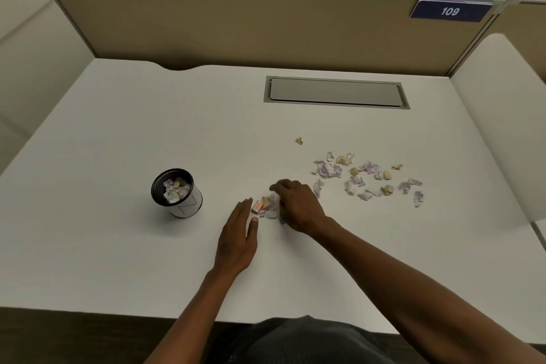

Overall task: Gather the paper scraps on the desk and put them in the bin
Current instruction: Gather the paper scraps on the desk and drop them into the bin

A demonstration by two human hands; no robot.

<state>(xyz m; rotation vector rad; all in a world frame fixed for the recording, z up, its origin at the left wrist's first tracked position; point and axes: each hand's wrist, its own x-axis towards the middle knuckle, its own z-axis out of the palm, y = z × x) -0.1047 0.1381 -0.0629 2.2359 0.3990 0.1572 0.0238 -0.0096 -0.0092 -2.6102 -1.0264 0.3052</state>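
Observation:
A small white bin (pixel 180 198) with a black rim stands on the white desk (pixel 147 127), left of centre, and holds several scraps. Between my hands lies a small heap of paper scraps (pixel 267 204). My left hand (pixel 237 236) lies flat and open on the desk, its fingertips touching the heap's left side. My right hand (pixel 298 205) is cupped over the heap's right side with its fingers curled on the scraps. Several more lilac and yellowish scraps (pixel 366 179) lie scattered to the right, and one single scrap (pixel 299 141) lies farther back.
A grey cable-tray lid (pixel 336 92) is set into the desk at the back. A beige partition (pixel 251 26) with a blue "109" label (pixel 450 11) closes the far edge. The desk's front edge runs just before my body.

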